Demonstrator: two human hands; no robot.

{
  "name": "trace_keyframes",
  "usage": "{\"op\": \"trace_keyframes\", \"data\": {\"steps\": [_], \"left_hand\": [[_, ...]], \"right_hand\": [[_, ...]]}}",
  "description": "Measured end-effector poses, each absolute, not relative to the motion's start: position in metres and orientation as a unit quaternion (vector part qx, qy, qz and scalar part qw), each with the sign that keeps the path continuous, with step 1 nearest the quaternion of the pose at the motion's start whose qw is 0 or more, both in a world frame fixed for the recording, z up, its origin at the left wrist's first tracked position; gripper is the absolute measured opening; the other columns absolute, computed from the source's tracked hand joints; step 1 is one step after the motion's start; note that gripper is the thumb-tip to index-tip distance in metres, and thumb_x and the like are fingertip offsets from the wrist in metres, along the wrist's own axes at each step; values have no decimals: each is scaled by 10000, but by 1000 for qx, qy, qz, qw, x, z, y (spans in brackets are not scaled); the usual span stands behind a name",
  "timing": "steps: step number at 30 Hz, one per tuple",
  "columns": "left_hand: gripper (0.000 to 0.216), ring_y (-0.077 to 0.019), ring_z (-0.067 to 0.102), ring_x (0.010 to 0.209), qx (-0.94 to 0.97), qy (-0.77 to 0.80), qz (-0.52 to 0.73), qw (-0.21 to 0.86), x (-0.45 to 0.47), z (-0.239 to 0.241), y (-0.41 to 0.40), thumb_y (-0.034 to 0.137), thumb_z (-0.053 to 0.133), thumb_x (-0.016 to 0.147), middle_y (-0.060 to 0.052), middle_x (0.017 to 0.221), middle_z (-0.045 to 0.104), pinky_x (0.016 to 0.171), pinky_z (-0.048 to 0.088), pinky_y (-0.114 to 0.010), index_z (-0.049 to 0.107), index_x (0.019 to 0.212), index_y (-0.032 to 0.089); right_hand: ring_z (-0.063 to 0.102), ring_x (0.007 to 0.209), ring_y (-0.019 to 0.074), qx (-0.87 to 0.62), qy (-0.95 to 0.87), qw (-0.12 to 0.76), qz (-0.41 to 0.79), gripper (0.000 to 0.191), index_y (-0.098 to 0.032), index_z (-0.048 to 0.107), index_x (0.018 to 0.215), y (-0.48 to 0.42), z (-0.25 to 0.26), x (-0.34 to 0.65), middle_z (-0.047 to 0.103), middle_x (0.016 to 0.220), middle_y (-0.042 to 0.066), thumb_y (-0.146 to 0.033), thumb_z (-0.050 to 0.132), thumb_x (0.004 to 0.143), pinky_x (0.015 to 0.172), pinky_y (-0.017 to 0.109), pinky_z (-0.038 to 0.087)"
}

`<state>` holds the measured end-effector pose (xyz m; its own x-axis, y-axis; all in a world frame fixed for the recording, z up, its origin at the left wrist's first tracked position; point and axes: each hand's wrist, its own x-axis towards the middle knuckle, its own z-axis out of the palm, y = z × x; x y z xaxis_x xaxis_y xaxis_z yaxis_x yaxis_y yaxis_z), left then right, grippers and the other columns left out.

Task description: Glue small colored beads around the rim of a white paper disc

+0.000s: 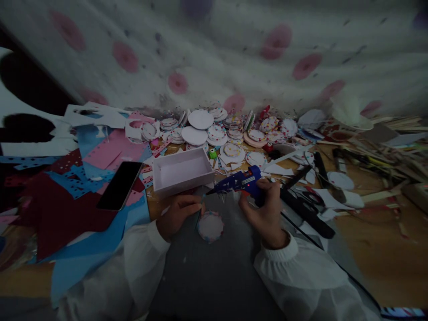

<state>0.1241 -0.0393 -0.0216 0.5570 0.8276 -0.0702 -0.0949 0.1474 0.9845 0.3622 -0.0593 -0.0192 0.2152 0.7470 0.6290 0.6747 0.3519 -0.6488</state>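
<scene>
My right hand (265, 216) is wrapped round the grip of a blue hot glue gun (250, 178), its dark nozzle pointing left. Close to that nozzle, my left hand (177, 216) pinches a thin light-blue strip (203, 199) that stands roughly upright between thumb and fingers. The nozzle tip is at or very near the strip's upper end; whether they touch I cannot tell. Just below the fingertips, a small round white disc (210, 226) with a coloured dotted rim lies on the grey mat (214, 276).
An open white box (182, 171) stands behind my left hand. Stacked discs (200, 120) line the back by the curtain. Left lie a phone (120, 185) and coloured sheets (70, 205). Right are a black rod (307, 214), scissors (310, 196), wooden sticks (394, 160) and the gun's cord (301, 232).
</scene>
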Motion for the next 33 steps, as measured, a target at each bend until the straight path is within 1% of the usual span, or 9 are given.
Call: {"op": "trace_keyframes", "data": {"steps": [5, 13, 17, 23, 33], "left_hand": [[338, -150, 523, 652, 584, 335, 319, 667, 125, -17, -39, 402, 582, 847, -36, 677, 586, 653, 389, -267, 631, 662, 123], [361, -155, 524, 654, 592, 327, 324, 662, 124, -17, -38, 422, 571, 862, -40, 675, 585, 663, 393, -276, 635, 672, 122], [334, -158, 532, 674, 596, 322, 324, 660, 123, -17, -38, 399, 569, 870, -37, 689, 594, 697, 400, -284, 643, 690, 127], [339, -154, 521, 662, 589, 329, 321, 664, 123, -17, -37, 412, 580, 853, -35, 678, 589, 678, 391, -275, 642, 676, 130], [336, -159, 529, 671, 600, 332, 324, 651, 124, -14, -37, 405, 579, 854, -37, 677, 598, 696, 404, -282, 645, 670, 131]], "right_hand": [[587, 850, 198, -569, -627, 531, 22, 377, -232, 439, 1012, -59, -17, 362, 537, 941, 32, -242, 668, 713, 702, 343, 510], [597, 834, 212, -571, -631, 525, 20, 377, -231, 451, 1010, -60, -18, 362, 562, 932, 39, -249, 672, 706, 674, 348, 501], [601, 846, 214, -569, -632, 526, 25, 375, -234, 446, 1014, -59, -19, 363, 566, 947, 44, -259, 670, 714, 677, 351, 504], [603, 849, 211, -571, -632, 524, 30, 369, -231, 453, 1024, -59, -20, 363, 569, 950, 47, -238, 663, 720, 686, 348, 509], [609, 881, 219, -570, -637, 519, 28, 364, -228, 462, 1030, -59, -22, 365, 579, 953, 48, -246, 663, 727, 709, 355, 518]]}}
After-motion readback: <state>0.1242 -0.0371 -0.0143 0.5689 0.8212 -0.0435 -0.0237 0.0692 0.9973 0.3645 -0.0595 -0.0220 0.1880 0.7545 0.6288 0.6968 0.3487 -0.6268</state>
